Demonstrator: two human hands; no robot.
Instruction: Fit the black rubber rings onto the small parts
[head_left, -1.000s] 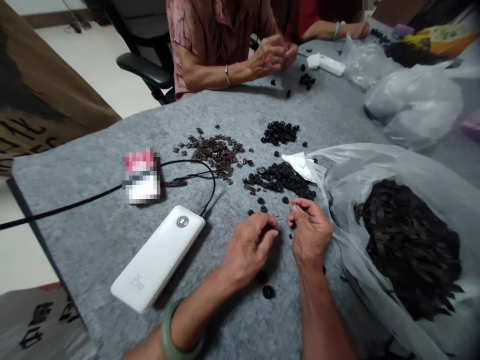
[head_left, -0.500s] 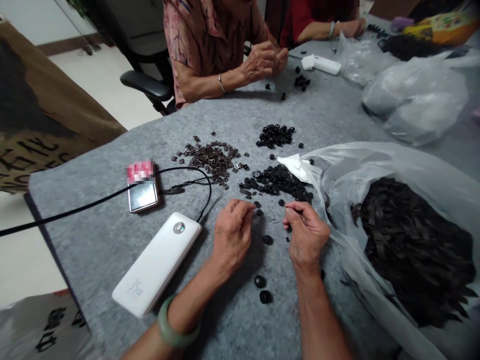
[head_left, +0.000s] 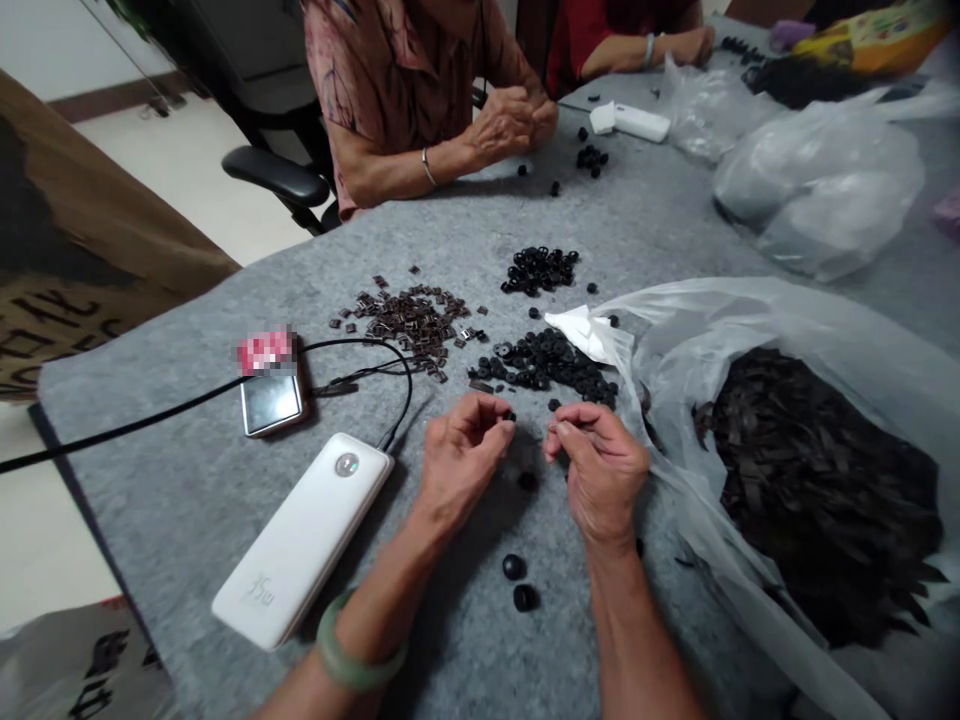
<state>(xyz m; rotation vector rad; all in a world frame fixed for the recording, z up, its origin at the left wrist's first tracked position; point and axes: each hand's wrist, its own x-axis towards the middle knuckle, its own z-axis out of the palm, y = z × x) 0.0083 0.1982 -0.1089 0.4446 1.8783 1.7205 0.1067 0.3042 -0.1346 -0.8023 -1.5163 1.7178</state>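
My left hand (head_left: 463,452) is raised over the grey table, thumb and forefinger pinching a small round black piece (head_left: 509,417). Facing it, my right hand (head_left: 604,470) is closed in a pinch, its fingertips pressed together; whatever they hold is too small to make out. A gap separates the two hands. Just beyond them lies a heap of black disc-like pieces (head_left: 551,362). Two domed black caps (head_left: 514,567) rest on the table between my forearms, and another dark piece (head_left: 527,481) lies in shadow between the hands.
Small brown buckle-like pieces (head_left: 416,320) and black rings (head_left: 541,270) form piles farther back. At left are a white power bank (head_left: 300,545), a small cabled device (head_left: 274,400) and a black cable. An open plastic bag (head_left: 675,310) of black strips stands right. Two people sit across the table.
My left hand has lifted from the tabletop, with a small black piece now between its fingertips. My right hand has come slightly nearer to it. The whole view has shifted a little.
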